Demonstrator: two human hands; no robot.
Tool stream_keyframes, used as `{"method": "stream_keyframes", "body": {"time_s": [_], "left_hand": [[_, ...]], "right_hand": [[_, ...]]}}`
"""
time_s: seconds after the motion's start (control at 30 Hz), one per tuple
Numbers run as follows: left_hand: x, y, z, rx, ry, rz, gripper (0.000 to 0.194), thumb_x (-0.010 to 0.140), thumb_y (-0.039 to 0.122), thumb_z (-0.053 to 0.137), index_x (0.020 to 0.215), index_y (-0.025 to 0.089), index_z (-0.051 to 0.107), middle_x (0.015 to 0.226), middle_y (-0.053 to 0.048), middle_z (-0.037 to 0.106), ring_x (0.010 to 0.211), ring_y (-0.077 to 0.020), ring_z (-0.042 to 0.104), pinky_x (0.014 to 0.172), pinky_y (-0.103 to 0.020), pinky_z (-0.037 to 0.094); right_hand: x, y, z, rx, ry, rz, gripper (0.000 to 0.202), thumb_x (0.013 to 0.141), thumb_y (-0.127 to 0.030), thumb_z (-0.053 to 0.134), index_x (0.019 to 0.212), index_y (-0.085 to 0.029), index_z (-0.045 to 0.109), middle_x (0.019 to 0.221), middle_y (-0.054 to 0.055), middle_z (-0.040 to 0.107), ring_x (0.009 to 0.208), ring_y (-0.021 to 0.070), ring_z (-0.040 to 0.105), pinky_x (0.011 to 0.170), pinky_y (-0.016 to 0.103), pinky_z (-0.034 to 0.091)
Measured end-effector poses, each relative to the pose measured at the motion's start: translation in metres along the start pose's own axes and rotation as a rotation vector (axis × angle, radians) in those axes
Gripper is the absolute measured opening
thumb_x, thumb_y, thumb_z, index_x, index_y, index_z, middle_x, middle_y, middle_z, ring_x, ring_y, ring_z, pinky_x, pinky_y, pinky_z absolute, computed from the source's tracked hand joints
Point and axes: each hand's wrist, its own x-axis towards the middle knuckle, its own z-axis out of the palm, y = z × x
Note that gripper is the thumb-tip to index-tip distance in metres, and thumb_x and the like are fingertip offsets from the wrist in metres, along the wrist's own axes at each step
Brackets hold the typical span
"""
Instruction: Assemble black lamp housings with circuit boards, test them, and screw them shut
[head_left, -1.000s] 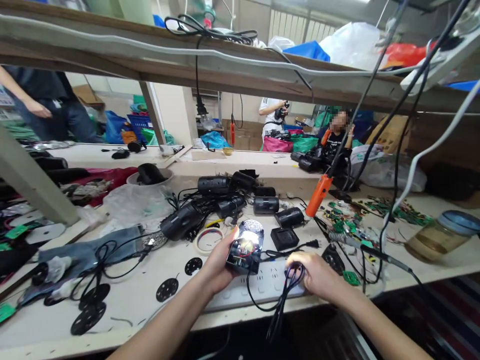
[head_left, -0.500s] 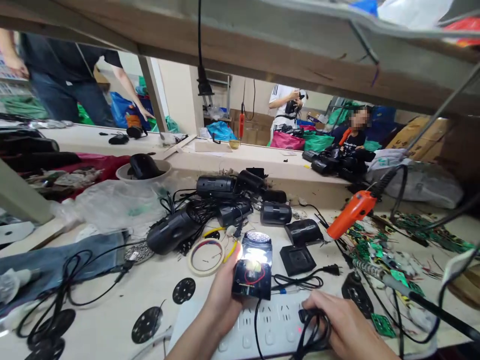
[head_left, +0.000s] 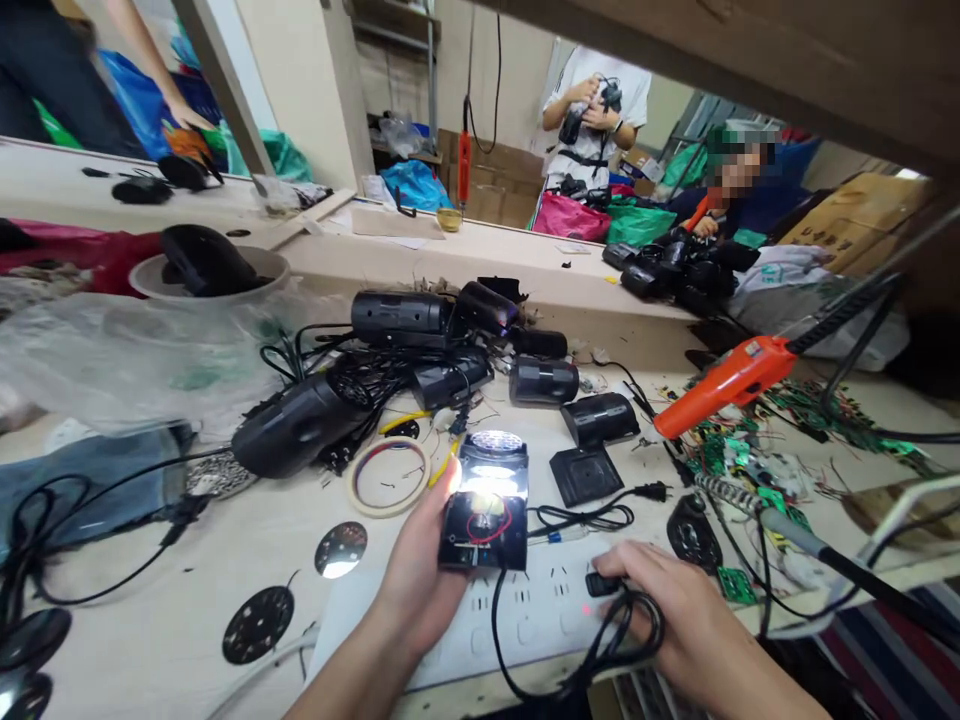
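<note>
My left hand (head_left: 420, 565) is closed round an open black lamp housing (head_left: 452, 548), tilted up above the power strip. Bright light shines from inside it, and a red wire loops across the interior. A black cord runs from its lower end to the coil hanging by my right hand (head_left: 667, 595). The fingers of that hand are closed on a black plug (head_left: 602, 584) at the right part of the white power strip (head_left: 517, 632). Whether the prongs are fully seated is hidden. A small red light glows on the strip near the plug.
Several black lamp housings (head_left: 544, 381) lie behind my hands, with a roll of masking tape (head_left: 352, 480) at left. An orange electric screwdriver (head_left: 724, 385) hangs at right over green circuit boards (head_left: 739, 585). A soldering iron (head_left: 791, 532) lies nearby. Co-workers are across the bench.
The camera view has tilted down and turned a little. My hands keep their grip on the lamp housing and the plug, and the lamp stays lit.
</note>
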Motion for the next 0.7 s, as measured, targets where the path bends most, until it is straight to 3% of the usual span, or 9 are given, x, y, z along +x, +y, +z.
{"method": "stream_keyframes", "body": {"time_s": [0.1, 0.2, 0.33, 0.47, 0.53, 0.6, 0.7], "left_hand": [[0.0, 0.001, 0.0, 0.015, 0.009, -0.002, 0.032, 0.094, 0.039, 0.047, 0.098, 0.016, 0.07, 0.079, -0.006, 0.072, 0.07, -0.0207, 0.068, 0.064, -0.031, 0.057], [0.001, 0.002, -0.001, 0.025, -0.008, 0.01, 0.032, 0.092, 0.042, 0.05, 0.093, 0.016, 0.069, 0.076, -0.006, 0.07, 0.063, -0.0181, 0.066, 0.056, -0.027, 0.053], [0.002, 0.003, -0.003, -0.011, -0.023, 0.062, 0.032, 0.093, 0.041, 0.051, 0.096, 0.015, 0.069, 0.078, -0.005, 0.07, 0.058, -0.015, 0.063, 0.051, -0.024, 0.051], [0.002, 0.004, -0.002, -0.047, -0.045, 0.099, 0.029, 0.093, 0.037, 0.051, 0.104, 0.016, 0.067, 0.083, -0.005, 0.072, 0.063, -0.0163, 0.066, 0.057, -0.026, 0.054], [0.0, 0.004, -0.002, -0.068, -0.05, 0.121, 0.028, 0.092, 0.035, 0.053, 0.11, 0.018, 0.066, 0.088, -0.005, 0.073, 0.068, -0.0176, 0.068, 0.062, -0.028, 0.056], [0.0, 0.003, -0.003, -0.076, -0.05, 0.15, 0.029, 0.091, 0.035, 0.054, 0.113, 0.019, 0.065, 0.091, -0.005, 0.074, 0.072, -0.0184, 0.07, 0.066, -0.029, 0.057], [0.0, 0.002, -0.003, -0.071, -0.05, 0.173, 0.03, 0.092, 0.036, 0.054, 0.113, 0.019, 0.065, 0.093, -0.005, 0.074, 0.076, -0.0188, 0.07, 0.067, -0.028, 0.057]], "right_hand": [[0.002, 0.0, 0.005, -0.032, 0.018, 0.009, 0.019, 0.076, -0.004, 0.047, 0.085, -0.021, 0.049, 0.086, 0.004, 0.057, 0.081, 0.0202, 0.055, 0.068, 0.03, 0.047], [-0.001, 0.005, 0.015, -0.047, 0.049, 0.019, 0.032, 0.072, -0.001, 0.048, 0.097, -0.02, 0.051, 0.102, 0.007, 0.055, 0.095, 0.0215, 0.054, 0.079, 0.034, 0.05], [-0.014, 0.015, 0.029, -0.091, 0.112, 0.006, 0.046, 0.088, -0.008, 0.045, 0.13, -0.027, 0.048, 0.125, 0.01, 0.049, 0.117, 0.022, 0.052, 0.096, 0.038, 0.049], [-0.023, 0.014, 0.02, -0.045, 0.186, 0.02, 0.042, 0.096, -0.021, 0.04, 0.137, -0.027, 0.042, 0.125, 0.01, 0.052, 0.115, 0.021, 0.056, 0.093, 0.035, 0.052], [-0.025, 0.002, 0.006, -0.082, 0.297, 0.058, 0.04, 0.096, -0.025, 0.039, 0.136, -0.027, 0.044, 0.122, 0.01, 0.054, 0.109, 0.0214, 0.059, 0.086, 0.033, 0.054], [-0.027, -0.019, -0.002, -0.166, 0.5, 0.099, 0.033, 0.096, -0.027, 0.042, 0.128, -0.026, 0.05, 0.115, 0.011, 0.057, 0.098, 0.0226, 0.062, 0.08, 0.034, 0.055], [-0.022, -0.06, 0.016, -0.186, 0.77, 0.086, 0.013, 0.094, -0.028, 0.052, 0.106, -0.027, 0.056, 0.097, 0.008, 0.064, 0.086, 0.0233, 0.065, 0.079, 0.034, 0.054]]}}
